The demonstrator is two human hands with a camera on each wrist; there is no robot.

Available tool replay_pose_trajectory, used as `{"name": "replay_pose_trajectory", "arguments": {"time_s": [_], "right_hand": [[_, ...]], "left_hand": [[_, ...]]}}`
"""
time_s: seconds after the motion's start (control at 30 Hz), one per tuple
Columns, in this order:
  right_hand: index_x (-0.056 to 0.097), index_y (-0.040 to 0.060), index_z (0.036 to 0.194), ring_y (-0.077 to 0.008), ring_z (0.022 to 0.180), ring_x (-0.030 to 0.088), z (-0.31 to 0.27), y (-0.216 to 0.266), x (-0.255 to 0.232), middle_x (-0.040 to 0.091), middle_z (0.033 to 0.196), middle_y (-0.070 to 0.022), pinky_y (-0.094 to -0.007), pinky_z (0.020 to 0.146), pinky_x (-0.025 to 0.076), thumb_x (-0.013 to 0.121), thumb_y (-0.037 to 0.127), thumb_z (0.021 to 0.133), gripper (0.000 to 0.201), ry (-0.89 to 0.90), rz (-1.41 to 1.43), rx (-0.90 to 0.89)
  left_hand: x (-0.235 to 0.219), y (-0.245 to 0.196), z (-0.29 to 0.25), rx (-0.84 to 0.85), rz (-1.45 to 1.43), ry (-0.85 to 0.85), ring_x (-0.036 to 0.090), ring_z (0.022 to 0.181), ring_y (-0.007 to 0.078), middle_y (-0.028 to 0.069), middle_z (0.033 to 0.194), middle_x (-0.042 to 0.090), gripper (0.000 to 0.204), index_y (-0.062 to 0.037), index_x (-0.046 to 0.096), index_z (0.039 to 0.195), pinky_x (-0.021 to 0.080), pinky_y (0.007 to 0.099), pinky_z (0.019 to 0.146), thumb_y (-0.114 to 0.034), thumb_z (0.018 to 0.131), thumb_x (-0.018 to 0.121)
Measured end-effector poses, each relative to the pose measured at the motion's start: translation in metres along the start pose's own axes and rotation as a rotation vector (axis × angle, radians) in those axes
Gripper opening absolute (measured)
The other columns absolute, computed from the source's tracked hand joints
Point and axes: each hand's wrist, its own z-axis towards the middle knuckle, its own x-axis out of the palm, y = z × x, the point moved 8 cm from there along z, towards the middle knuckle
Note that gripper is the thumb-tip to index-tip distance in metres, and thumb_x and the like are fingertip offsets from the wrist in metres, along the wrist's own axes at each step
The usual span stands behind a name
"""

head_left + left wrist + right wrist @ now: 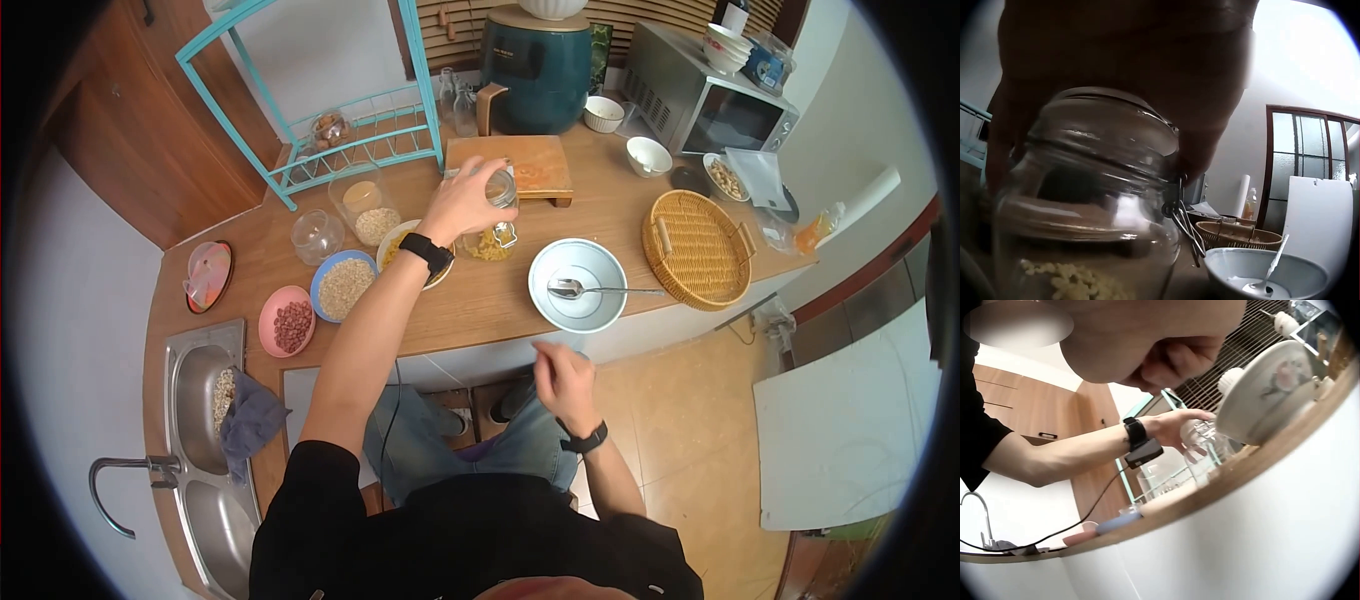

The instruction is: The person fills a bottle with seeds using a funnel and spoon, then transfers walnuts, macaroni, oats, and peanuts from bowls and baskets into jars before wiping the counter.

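My left hand [463, 203] reaches down over a clear glass clip-top jar [1079, 187] and grips it round its lid. Small yellow pieces lie at the bottom of the jar, and its wire clasp [1184, 215] hangs on the side toward the bowl. A white bowl [545, 270] stands to the jar's right, with a metal spoon [566, 289] resting in it. In front of the counter edge, below this bowl, my right hand [567, 385] hangs in the air with fingers loosely curled, holding nothing.
Left of the jar stand a bowl of yellow pieces [388, 248], a blue bowl of oats [345, 285] and a pink bowl of red-brown beans [292, 326]. A wooden board [530, 165] lies behind. A wicker tray [697, 250] sits right; a sink [205, 350] is left.
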Motion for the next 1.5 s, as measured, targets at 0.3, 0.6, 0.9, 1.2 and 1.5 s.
{"name": "replay_pose_trajectory", "arguments": {"time_s": [0.3,0.6,0.9,1.2,1.5], "right_hand": [[0.023,-0.0124,0.142,-0.0472,0.130,0.034,0.083,-0.003,0.057,0.031,0.142,-0.0321,-0.0468,0.110,0.031,0.075,0.012,0.078,0.086,-0.115,-0.060,0.134],[0.024,-0.0098,0.143,-0.0429,0.129,0.041,0.086,0.025,0.057,0.040,0.139,-0.0292,-0.0447,0.107,0.035,0.081,0.022,0.076,0.094,-0.053,-0.007,0.067],[0.042,-0.0052,0.135,-0.0405,0.122,0.047,0.082,0.026,0.056,0.055,0.128,-0.0199,-0.0462,0.102,0.039,0.077,0.029,0.078,0.075,-0.052,-0.056,0.029],[0.063,-0.0003,0.089,-0.0434,0.118,0.047,0.074,0.038,0.060,0.054,0.102,-0.0187,-0.0501,0.094,0.039,0.073,0.031,0.080,0.035,-0.127,-0.252,-0.016],[0.063,0.0043,0.086,-0.0447,0.118,0.045,0.071,0.042,0.064,0.052,0.100,-0.0172,-0.0524,0.093,0.037,0.071,0.027,0.082,0.024,-0.160,-0.294,-0.002]], "left_hand": [[-0.014,-0.030,-0.042,0.000,-0.035,0.154,0.055,0.118,0.0358,0.0140,0.133,0.053,0.070,-0.0141,0.049,0.132,0.046,0.0442,0.098,-0.041,0.073,0.074],[-0.022,-0.022,-0.064,-0.086,-0.374,0.345,0.067,0.102,0.0275,0.0171,0.119,0.066,0.068,-0.0071,0.061,0.127,0.054,0.0368,0.081,-0.054,0.079,0.070],[-0.032,0.037,-0.042,-0.518,-0.685,0.311,0.069,0.087,0.0191,0.0124,0.106,0.068,0.073,0.0027,0.065,0.112,0.057,0.0310,0.074,-0.066,0.088,0.053],[0.052,0.079,-0.042,-0.664,-1.411,0.124,0.067,0.097,0.0185,0.0100,0.109,0.069,0.035,-0.0039,0.056,0.117,0.055,0.0327,0.080,-0.032,0.097,0.057],[0.075,0.077,-0.073,-0.734,-1.338,0.249,0.062,0.087,0.0116,0.0027,0.101,0.067,0.030,-0.0080,0.062,0.114,0.052,0.0262,0.076,-0.032,0.097,0.059]]}}
